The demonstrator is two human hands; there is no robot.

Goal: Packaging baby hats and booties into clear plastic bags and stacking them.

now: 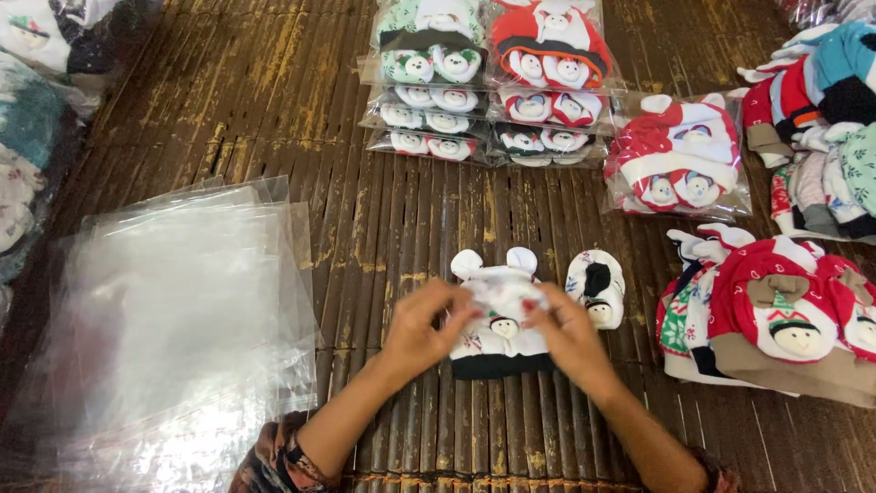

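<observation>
My left hand [424, 329] and my right hand [568, 333] both grip a small white baby hat [499, 315] with two round ears, a snowman face and a black brim. It lies on the brown slatted bamboo mat [401, 228] just in front of me. A pair of white baby booties [596, 288] with snowman faces sits right beside my right hand, touching the hat's right side.
A stack of clear plastic bags [178, 319] lies at left. Bagged hat-and-bootie sets [493, 78] are piled at the top centre, one more bagged red set [680, 155] to their right. Loose red and green hats [776, 315] heap at right, more clothing [821, 119] beyond.
</observation>
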